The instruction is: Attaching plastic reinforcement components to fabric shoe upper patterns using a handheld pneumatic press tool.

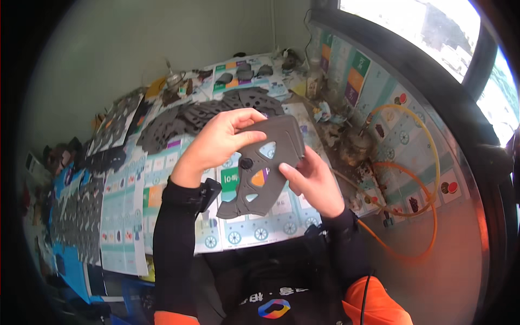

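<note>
Pale wall (135, 49) rises behind a worktop (238, 241) covered in light-blue patterned sheets. At far left, many dark grey pieces (81, 216) lie spread out above a bright blue panel (73, 273). Further right, a heap of dark perforated pieces (187, 122) stretches across the worktop, with a few small dark pieces (245, 71) behind it.

In the middle, the left hand (219, 138) pinches the upper left edge of a dark grey cut-out piece (273, 163), thumb on its near face. This piece is held up above the worktop, whose coloured sheets show through its openings. At its right edge, the right hand (314, 181) is closed to a narrow grip, thumb on the face. Farther right hang a yellow hose (435, 157) and an orange hose (403, 257), below a bright window (449, 32).

Progress seems partway through handling this one piece; which of the others are done or left cannot be told.
</note>
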Demonstrator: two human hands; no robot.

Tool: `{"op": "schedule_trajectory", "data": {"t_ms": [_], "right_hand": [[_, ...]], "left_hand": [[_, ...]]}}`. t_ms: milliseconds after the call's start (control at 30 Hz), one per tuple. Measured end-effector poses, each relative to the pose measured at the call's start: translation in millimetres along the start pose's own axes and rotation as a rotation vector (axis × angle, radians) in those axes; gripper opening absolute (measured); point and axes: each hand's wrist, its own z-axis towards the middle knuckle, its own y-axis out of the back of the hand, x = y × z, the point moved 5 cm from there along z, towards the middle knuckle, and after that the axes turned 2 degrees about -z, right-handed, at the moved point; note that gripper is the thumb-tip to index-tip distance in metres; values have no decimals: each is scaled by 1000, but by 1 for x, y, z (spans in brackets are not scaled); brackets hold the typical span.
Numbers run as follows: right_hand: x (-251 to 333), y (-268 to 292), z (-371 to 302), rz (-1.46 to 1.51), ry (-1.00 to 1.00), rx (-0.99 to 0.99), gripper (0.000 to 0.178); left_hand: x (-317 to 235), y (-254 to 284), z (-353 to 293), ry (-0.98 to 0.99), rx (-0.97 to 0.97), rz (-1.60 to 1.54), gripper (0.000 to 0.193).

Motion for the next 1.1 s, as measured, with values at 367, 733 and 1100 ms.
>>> {"op": "schedule_trajectory", "data": {"t_ms": [367, 733, 1100], "right_hand": [[-57, 7, -22, 20, -342, 141, 17], [-85, 106, 16, -1506, -98, 334, 71], [-27, 51, -4, -631, -698, 182, 54]], "left_hand": [[136, -88, -200, 485, -552, -240, 24], [178, -94, -197, 503, -652, 216, 16], [177, -104, -200, 381, -745, 222, 18]]}}
